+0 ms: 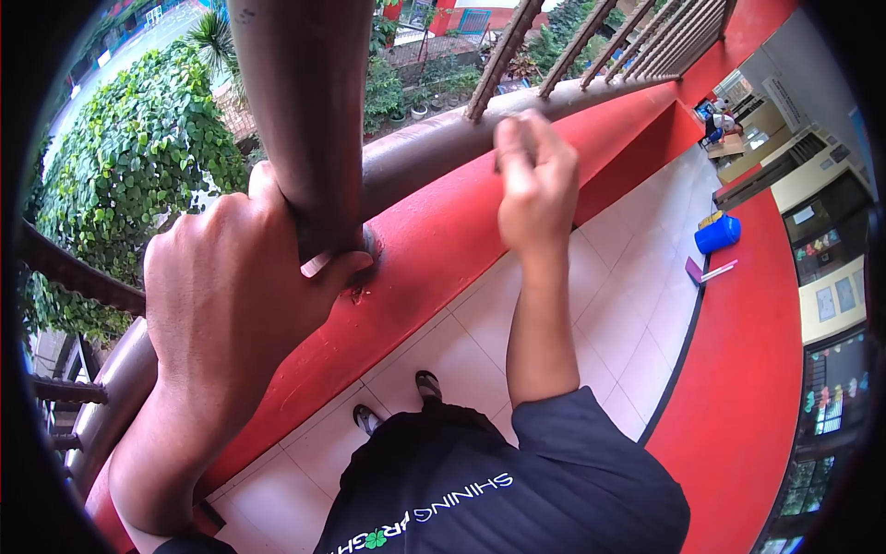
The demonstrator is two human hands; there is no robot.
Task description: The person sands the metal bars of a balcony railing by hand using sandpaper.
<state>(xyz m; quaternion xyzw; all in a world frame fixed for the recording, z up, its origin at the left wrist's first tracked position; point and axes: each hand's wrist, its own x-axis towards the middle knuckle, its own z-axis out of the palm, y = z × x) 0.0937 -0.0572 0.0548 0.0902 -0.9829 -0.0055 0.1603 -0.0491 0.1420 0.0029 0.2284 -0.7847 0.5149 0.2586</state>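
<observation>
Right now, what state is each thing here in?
left hand: gripping the brown post
right hand: curled, blurred, contents unclear
brown post: upright, gripped low
black T-shirt: worn
footwear: worn, on tiled floor
blue bin: contents unclear
dustpan: unheld, near blue bin

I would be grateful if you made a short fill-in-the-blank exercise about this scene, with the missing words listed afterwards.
1. The left hand grips the upright post, while the ____ hand is off it.
2. The bin is ____.
3. The first word printed on the black shirt is ____.
4. The low wall under the railing is ____.

Missing words: right; blue; SHINING; red.
</observation>
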